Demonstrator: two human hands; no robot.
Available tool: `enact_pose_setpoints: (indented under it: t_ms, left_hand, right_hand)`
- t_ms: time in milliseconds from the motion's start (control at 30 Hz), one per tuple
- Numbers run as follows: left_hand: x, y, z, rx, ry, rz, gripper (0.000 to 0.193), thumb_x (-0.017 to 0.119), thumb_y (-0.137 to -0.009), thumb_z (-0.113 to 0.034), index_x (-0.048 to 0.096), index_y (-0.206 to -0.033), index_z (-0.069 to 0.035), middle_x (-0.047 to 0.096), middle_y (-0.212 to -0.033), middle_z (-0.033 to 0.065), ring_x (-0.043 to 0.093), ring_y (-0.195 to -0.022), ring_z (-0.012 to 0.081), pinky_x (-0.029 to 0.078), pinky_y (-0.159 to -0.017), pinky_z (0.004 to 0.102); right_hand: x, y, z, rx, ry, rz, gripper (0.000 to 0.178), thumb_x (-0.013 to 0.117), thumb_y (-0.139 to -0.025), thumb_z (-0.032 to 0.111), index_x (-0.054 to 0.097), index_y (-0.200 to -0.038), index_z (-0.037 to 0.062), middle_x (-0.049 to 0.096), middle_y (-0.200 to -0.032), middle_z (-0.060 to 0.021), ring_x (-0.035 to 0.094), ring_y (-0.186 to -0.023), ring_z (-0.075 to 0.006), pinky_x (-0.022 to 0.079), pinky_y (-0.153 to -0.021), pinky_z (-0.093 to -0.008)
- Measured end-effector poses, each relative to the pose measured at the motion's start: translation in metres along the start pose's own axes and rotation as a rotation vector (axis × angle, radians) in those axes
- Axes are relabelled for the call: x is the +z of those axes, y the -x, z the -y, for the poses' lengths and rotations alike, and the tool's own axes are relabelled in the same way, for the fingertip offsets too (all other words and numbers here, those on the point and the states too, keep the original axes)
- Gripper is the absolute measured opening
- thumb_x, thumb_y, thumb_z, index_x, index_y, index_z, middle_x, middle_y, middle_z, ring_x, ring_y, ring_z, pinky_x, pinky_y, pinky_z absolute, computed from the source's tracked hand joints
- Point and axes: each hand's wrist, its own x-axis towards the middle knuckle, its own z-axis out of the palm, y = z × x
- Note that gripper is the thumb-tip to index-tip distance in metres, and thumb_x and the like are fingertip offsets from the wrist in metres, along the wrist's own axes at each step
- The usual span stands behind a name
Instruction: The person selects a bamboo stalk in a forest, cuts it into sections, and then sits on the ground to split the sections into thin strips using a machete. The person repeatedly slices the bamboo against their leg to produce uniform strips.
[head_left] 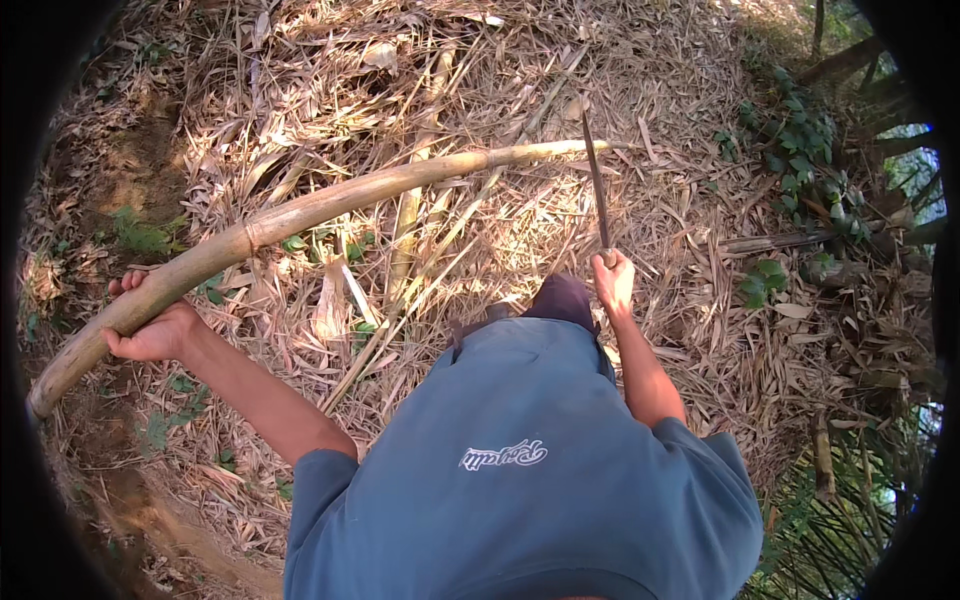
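A long, curved bamboo pole [335, 200] stretches from the left edge across to the upper middle, tapering towards its far right end. My left hand [155, 325] grips it near its thick end, thumb below and fingertips showing over the far side. In my right hand [612, 278] is a machete [597, 190], held by its handle with my fingers wrapped round it. Its long, narrow dark blade points away from me. Near the blade's middle, the blade crosses the pole's thin end in this view; whether they touch I cannot tell.
Dry bamboo leaves [700, 260] cover the ground. Thinner bamboo stalks [408, 225] lie under and beyond the pole. Green leafy plants [800, 150] and a fallen stalk [775, 243] are at the right. Bare brown soil [150, 175] shows at the left.
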Motion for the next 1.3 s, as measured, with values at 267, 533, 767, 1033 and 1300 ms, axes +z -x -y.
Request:
enact_pose_setpoints:
  t_ms: [267,533,767,1033,1300]
  left_hand:
    - [0.040,0.083,0.095,0.000,-0.146,-0.383,0.055,0.030,-0.097,-0.055,0.048,-0.103,-0.003,0.054,-0.090,0.0122,0.056,-0.078,0.0274,0.050,-0.075,0.0440]
    - [0.066,0.094,0.080,-0.137,0.121,0.011,0.033,0.059,-0.088,-0.040,0.047,-0.080,-0.010,0.047,-0.071,0.0031,0.048,-0.061,0.0137,0.043,-0.061,0.0289]
    - [0.063,0.120,0.067,-0.169,0.324,0.255,0.023,0.062,-0.082,-0.028,0.051,-0.082,-0.008,0.046,-0.067,0.0030,0.049,-0.055,0.0136,0.044,-0.059,0.0287]
    - [0.062,0.130,0.045,-0.155,0.325,0.375,0.027,0.068,-0.077,-0.026,0.049,-0.084,-0.008,0.047,-0.066,0.0011,0.050,-0.057,0.0125,0.043,-0.061,0.0269]
    - [0.062,0.136,0.046,-0.172,0.376,0.408,0.024,0.062,-0.078,-0.027,0.052,-0.086,-0.007,0.048,-0.064,0.0006,0.049,-0.055,0.0116,0.043,-0.059,0.0279]
  right_hand:
    - [-0.008,-0.040,0.024,-0.047,0.084,0.091,0.026,0.065,-0.078,0.025,0.062,-0.076,-0.0011,0.055,-0.058,-0.0034,0.047,-0.055,-0.0100,0.041,-0.053,-0.0311]
    - [-0.037,-0.086,0.024,-0.027,0.195,0.137,0.028,0.064,-0.079,0.026,0.065,-0.080,-0.0023,0.059,-0.060,-0.0074,0.052,-0.056,-0.0138,0.046,-0.058,-0.0338]
    - [-0.046,-0.130,0.013,0.022,0.176,0.201,0.032,0.066,-0.078,0.028,0.065,-0.079,-0.0035,0.059,-0.060,-0.0074,0.054,-0.055,-0.0159,0.046,-0.057,-0.0347]
    - [-0.115,-0.176,0.273,-0.710,-0.525,0.311,0.023,0.065,-0.089,0.022,0.059,-0.070,0.0100,0.047,-0.054,0.0043,0.044,-0.044,-0.0065,0.035,-0.038,-0.0227]
    - [-0.117,-0.163,0.203,-0.836,-0.206,0.055,0.020,0.053,-0.087,0.022,0.063,-0.092,0.0049,0.057,-0.067,-0.0101,0.055,-0.059,-0.0176,0.049,-0.059,-0.0373]
